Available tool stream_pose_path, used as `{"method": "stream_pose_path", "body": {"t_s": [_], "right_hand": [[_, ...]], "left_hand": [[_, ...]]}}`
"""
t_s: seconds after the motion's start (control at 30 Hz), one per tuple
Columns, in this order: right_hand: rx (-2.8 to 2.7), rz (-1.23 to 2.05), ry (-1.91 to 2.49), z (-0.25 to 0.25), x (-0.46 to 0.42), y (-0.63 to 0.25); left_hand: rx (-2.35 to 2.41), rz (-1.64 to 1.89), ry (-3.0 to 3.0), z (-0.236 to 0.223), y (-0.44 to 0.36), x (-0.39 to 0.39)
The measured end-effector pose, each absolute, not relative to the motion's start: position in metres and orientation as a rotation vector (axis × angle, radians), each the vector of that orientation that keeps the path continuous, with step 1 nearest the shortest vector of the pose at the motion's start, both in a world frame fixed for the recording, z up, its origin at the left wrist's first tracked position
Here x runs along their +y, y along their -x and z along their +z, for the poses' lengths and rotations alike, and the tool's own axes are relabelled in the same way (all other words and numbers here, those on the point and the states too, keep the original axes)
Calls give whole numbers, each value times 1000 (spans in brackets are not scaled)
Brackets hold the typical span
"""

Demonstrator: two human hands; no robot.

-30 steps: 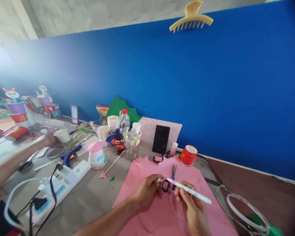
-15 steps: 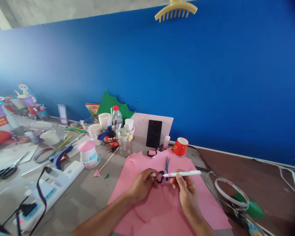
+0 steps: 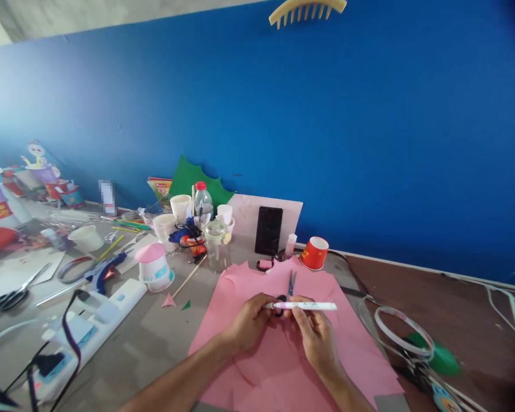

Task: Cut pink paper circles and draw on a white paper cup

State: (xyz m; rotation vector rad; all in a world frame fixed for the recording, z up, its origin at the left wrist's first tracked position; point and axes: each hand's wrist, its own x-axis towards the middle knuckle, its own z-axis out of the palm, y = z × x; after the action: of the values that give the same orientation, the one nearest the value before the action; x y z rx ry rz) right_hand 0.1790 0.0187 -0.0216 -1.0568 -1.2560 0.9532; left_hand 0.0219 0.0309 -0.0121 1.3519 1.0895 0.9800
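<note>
Over the pink paper, my right hand grips a white marker that lies nearly level, its tip end pointing left. My left hand pinches the marker's small white cap, which meets the tip end; whether it is fully seated I cannot tell. Just behind the fingers, dark-handled scissors rest on the paper with blades pointing away. Their black handle loops are partly covered by the marker and hands.
Beyond the paper are a red paper cup, a glue stick and a propped black phone. To the left stand a pink-topped cup, a glass jar and a power strip. A tape ring lies right.
My right hand has moved the marker left, bringing its tip end to the cap in my left hand. Earlier the two were apart. The view has shifted slightly.
</note>
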Motion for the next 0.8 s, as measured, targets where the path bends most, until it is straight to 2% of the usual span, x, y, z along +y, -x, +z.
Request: {"method": "stream_pose_path", "body": {"t_s": [0.2,0.5,0.8], "right_hand": [[-1362,1082,1049,-24,18,-176],[-1386,952,1064,-17,16,-183],[-1302,1104,985,-16,5,-177]], "left_hand": [[1039,990,-1510,-10,-21,29],[954,995,-1658,-14,-22,15],[759,1190,-2430,-29,-12,17]]}}
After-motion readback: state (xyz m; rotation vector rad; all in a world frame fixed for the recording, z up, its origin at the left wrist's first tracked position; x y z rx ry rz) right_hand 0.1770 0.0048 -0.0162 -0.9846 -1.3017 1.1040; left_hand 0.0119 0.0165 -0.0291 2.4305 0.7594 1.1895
